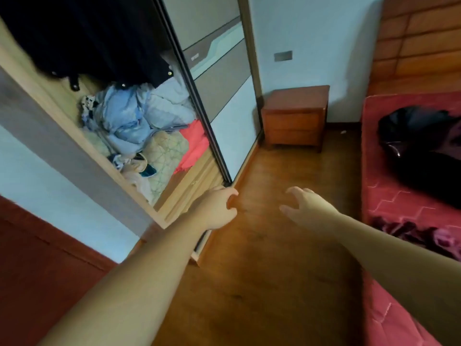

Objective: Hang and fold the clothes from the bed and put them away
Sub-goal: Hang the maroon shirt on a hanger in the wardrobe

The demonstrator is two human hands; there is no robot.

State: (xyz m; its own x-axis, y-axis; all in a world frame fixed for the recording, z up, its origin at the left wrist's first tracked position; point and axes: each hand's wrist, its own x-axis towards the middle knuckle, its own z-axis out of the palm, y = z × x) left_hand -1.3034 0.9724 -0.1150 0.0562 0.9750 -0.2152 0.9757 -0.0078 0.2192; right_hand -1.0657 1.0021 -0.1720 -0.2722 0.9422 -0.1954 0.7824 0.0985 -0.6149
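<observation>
Two bare forearms, no sleeves in view. The left hand and right hand wear no rings, watch or gloves.

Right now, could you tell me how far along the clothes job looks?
Partly done: dark garments hang in the open wardrobe, above a loose pile of clothes. Nothing is in hand; the left hand and right hand are empty. Left: a black garment and a maroon one on the bed.
</observation>
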